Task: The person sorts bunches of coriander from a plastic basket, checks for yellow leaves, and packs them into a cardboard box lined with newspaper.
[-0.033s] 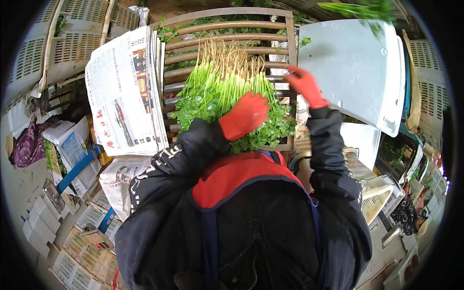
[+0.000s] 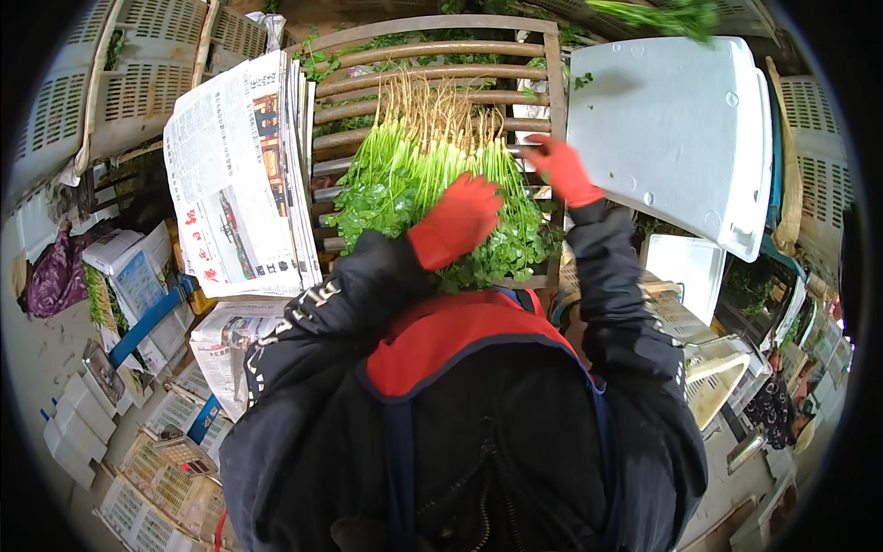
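Well, nearest of all, a red apron bib with dark blue edging [image 2: 469, 333] is set close against the leafy end of a wide bed of green herbs with pale stems and brown roots [image 2: 418, 170], laid out on a brown slatted rack [image 2: 553, 69]. Leaves could be crushed or dragged there if the body were leaned in.

Just beyond, the leaves are covered by the left hand in a red glove [image 2: 458, 219], its fingers stretched out and kept together; whether any stalks are gripped beneath cannot be told. Bruising could be caused by too heavy a palm. On the left, a thick stack of printed newspapers [image 2: 225, 179] is closely neighboured by the dark left sleeve, so the sheets could be nudged askew by a wide elbow.

A little farther, to the right, the right hand in a red glove [image 2: 561, 170] is poised at the bed's edge, fingers parted and half curled, nothing seen in its grasp; contact with the stems cannot be judged. If one stalk were tugged, its neighbours might be pulled along, as the roots at the far end look tangled. Loose pieces could be lost through the gaps between slats.

Farthest right, beyond a pale flat-topped box [image 2: 671, 124], a blurred green leafy bunch [image 2: 658, 17] is glimpsed; if poorly supported, it could be dropped.
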`<state>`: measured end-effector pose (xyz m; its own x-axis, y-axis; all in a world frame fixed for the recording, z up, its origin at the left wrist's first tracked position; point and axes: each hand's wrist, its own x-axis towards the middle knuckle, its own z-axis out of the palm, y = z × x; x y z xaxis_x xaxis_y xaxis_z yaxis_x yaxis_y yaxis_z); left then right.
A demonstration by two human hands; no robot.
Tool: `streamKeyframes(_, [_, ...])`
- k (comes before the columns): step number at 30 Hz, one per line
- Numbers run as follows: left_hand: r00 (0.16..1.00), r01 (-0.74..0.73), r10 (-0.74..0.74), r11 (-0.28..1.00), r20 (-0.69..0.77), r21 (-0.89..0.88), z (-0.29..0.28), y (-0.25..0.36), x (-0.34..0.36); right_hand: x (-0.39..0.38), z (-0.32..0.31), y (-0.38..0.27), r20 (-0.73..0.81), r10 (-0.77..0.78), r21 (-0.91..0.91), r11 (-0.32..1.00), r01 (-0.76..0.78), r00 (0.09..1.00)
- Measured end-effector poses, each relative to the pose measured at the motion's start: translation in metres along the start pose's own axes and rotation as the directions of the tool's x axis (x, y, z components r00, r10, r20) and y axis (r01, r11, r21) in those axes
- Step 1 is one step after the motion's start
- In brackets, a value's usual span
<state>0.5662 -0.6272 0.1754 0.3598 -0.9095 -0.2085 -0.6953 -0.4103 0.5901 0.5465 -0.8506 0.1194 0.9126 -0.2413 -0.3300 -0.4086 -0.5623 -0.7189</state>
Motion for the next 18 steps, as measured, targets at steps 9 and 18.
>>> streamKeyframes(9, [0.861, -0.069, 0.061, 0.998, -0.504, 0.003, 0.01, -0.021, -0.043, 0.003, 0.057, -0.039, -0.09, -0.037, 0.04, 0.998, 0.04, 0.995])
streamKeyframes(18, [0.809, -0.054, 0.058, 0.998, -0.586, 0.024, 0.007, -0.022, -0.045, 0.009, 0.071, -0.076, -0.016, -0.092, -0.078, 0.993, 0.09, 0.996])
